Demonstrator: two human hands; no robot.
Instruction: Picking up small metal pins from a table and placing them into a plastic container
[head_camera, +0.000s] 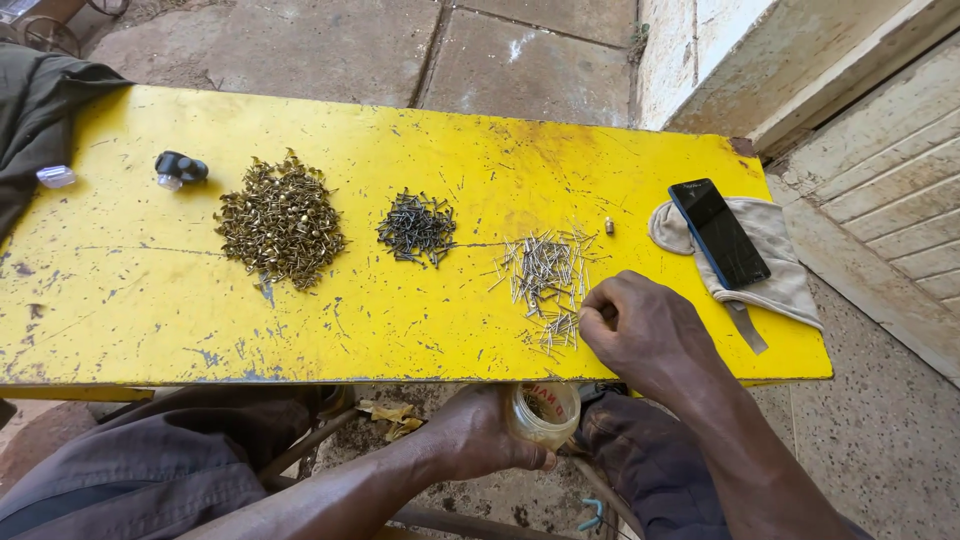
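**Nails at the edge**

Right hand (640, 335) curled on the silver nails (545, 275), fingertips pinching — grip contents hidden. Left hand (480, 435) wraps the jar (545, 412) just under the yellow surface (130, 300). Best kept snug below the rim — sweep small batches.

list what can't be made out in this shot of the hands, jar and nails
- Right hand: fingertips curl under at the silver nails, so any pinch is hidden.
- Jar: partly behind the yellow table edge and left hand; contents unclear.
- Cloth: partly covered by the phone.
- Dark pile: pieces too small to identify.
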